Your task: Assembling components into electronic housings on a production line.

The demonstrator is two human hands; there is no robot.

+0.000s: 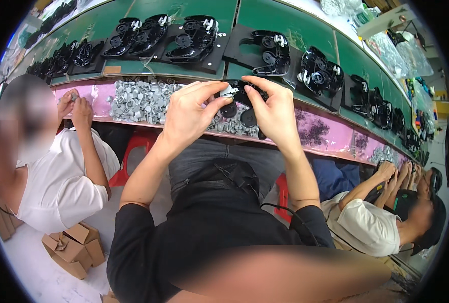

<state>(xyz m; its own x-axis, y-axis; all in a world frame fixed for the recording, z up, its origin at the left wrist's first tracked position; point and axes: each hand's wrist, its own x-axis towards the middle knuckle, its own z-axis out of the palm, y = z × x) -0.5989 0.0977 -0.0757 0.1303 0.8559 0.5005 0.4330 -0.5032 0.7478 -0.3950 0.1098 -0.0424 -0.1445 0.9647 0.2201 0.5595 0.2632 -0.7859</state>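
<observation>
Between my hands, above the pink-covered strip, is a black plastic shell (248, 118) shaped like a game controller half, with round recesses. My left hand (190, 110) is closed, its thumb and index finger pinching a small light-grey plastic part (229, 91) at the shell's upper left side. Closed on the right side of the shell is my right hand (276, 113), thumb and index finger gripping its upper edge. Whether the grey part touches the shell I cannot tell. A pile of similar grey parts (141, 101) lies left of my left hand.
Black shells (194, 38) sit on dark trays along the green conveyor (305, 25) ahead. Small dark pieces (310, 129) lie on the pink surface (330, 144) at right. Co-workers sit on both sides; the left one's hands (80, 108) hold a small part. A cardboard box (75, 250) stands lower left.
</observation>
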